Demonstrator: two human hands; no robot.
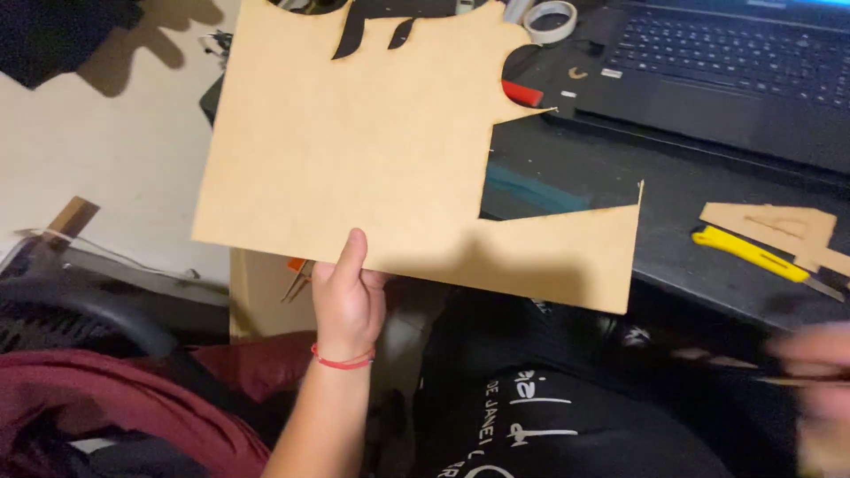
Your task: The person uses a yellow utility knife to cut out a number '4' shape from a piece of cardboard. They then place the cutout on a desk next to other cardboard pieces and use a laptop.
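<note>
A tan cut-out board (372, 150) is pinched at its lower edge by the left hand (348, 296), thumb on top, held above a black tabletop (673, 230). Right of the hand lie a yellow utility knife (748, 252) and board scraps (784, 223); beyond, a laptop (726, 62) and a tape roll (549, 19). The right hand (819, 389) is blurred; I cannot tell its grip.

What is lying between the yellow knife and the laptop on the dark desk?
In the head view, only bare dark desk lies between the yellow utility knife and the laptop. The small cardboard offcuts sit just beside the knife.
</note>
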